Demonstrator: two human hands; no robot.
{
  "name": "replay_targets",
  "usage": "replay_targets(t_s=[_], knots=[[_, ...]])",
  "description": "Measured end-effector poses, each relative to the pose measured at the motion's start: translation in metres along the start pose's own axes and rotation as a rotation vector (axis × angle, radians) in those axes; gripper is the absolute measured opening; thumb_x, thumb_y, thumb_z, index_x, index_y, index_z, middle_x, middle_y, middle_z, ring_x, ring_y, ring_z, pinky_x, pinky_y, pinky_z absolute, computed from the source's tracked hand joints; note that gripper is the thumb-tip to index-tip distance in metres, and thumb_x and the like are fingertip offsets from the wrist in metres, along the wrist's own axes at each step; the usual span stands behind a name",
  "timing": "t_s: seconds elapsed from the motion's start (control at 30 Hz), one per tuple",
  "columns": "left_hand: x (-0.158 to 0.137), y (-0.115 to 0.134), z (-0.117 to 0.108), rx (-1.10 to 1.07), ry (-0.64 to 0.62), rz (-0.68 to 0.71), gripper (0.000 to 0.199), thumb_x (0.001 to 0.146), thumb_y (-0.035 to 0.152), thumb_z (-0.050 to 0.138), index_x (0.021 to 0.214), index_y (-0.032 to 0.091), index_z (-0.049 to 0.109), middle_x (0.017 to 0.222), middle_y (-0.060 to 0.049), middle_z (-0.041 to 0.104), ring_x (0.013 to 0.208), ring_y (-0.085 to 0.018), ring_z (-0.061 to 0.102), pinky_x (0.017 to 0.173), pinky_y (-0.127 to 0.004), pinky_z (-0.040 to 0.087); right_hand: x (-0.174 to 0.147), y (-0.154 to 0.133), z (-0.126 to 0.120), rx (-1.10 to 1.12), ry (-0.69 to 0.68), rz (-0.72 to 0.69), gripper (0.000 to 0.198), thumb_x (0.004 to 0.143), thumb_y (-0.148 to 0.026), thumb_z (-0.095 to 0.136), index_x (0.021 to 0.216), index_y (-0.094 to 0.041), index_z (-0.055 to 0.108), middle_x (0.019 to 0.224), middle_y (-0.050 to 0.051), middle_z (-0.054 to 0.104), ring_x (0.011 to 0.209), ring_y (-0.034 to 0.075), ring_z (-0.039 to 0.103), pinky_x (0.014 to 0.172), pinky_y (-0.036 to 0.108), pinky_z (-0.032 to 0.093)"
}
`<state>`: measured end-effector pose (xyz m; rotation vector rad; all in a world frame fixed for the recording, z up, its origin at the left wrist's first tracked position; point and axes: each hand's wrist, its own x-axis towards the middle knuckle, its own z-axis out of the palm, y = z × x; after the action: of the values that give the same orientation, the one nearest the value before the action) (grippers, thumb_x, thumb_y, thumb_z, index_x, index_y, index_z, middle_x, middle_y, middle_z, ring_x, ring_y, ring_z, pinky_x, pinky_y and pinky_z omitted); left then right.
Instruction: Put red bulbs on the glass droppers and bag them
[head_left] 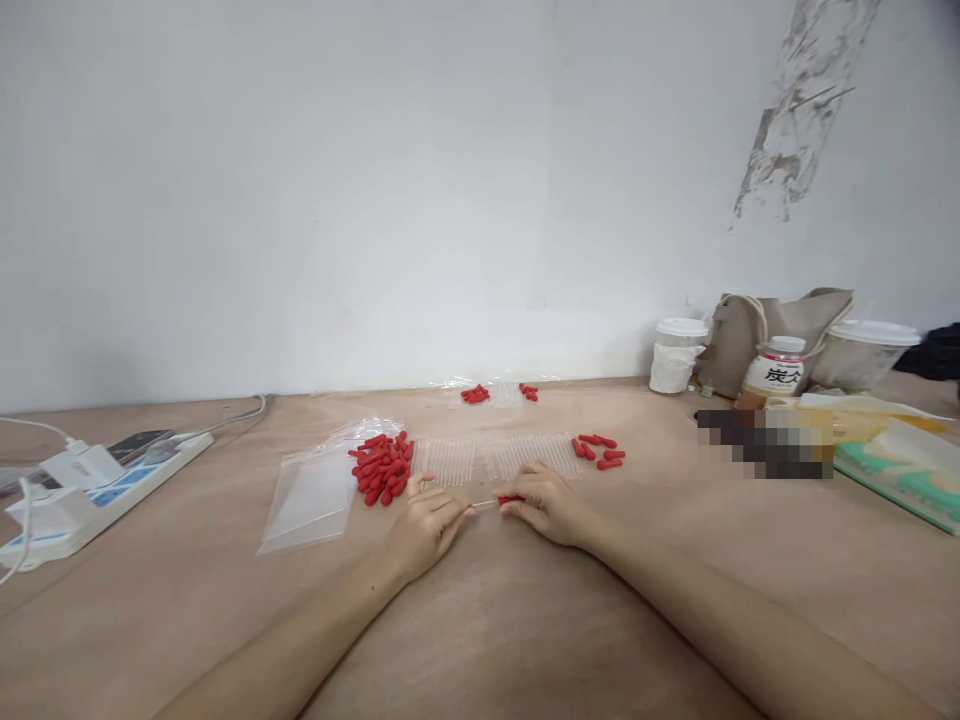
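My left hand (429, 525) pinches one end of a thin clear dropper tube (486, 505) between thumb and fingertips. The tube lies level between my hands, and its other end meets a red rubber bulb (511, 499). That bulb is closed in the fingers of my right hand (551, 505), which hide part of it. Just beyond my hands lie two rows of clear tubes (444, 461), side by side. A heap of red bulbs (381, 468) is left of the rows; several loose red bulbs (598, 449) lie to their right.
Clear plastic bags (311, 495) lie left of the heap. By the wall are more red bulbs (475, 395) in clear wrapping. A power strip (127, 500) with chargers is at left. A lidded cup (673, 360), a bottle (776, 372) and a beige bag (731, 345) stand at right.
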<state>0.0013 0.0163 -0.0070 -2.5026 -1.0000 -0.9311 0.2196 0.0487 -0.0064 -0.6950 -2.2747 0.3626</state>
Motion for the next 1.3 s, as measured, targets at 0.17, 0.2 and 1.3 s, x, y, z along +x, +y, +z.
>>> replay_targets(t_s=[0.17,0.2,1.3], knots=[[0.001,0.001,0.000,-0.043,0.023,-0.101,0.018,0.087,0.021,0.043,0.083,0.021,0.061,0.068,0.003,0.065,0.061,-0.010,0.056,0.090,-0.037,0.026,0.002,0.001,0.007,0.554,0.143,0.327,0.032,0.068,-0.033,0.064,0.095,-0.019,0.055,0.087,0.004,0.064,0.082,0.016,0.057,0.076,0.032,0.042],[0.001,0.002,-0.001,-0.059,0.016,-0.114,0.018,0.087,0.021,0.042,0.084,0.021,0.060,0.069,0.003,0.065,0.061,-0.010,0.056,0.090,-0.037,0.025,0.003,0.000,0.011,0.657,0.160,0.366,0.030,0.068,-0.035,0.063,0.092,-0.018,0.055,0.086,0.004,0.064,0.081,0.015,0.057,0.076,0.031,0.043],[0.009,0.002,-0.002,-0.129,-0.154,-0.197,0.018,0.082,0.027,0.046,0.081,0.022,0.063,0.088,-0.003,0.060,0.081,-0.017,0.053,0.078,-0.035,0.034,0.010,0.087,-0.086,-0.493,0.247,0.821,0.025,0.072,-0.040,0.049,0.079,-0.020,0.062,0.075,0.003,0.064,0.071,0.016,0.056,0.061,0.025,0.034]])
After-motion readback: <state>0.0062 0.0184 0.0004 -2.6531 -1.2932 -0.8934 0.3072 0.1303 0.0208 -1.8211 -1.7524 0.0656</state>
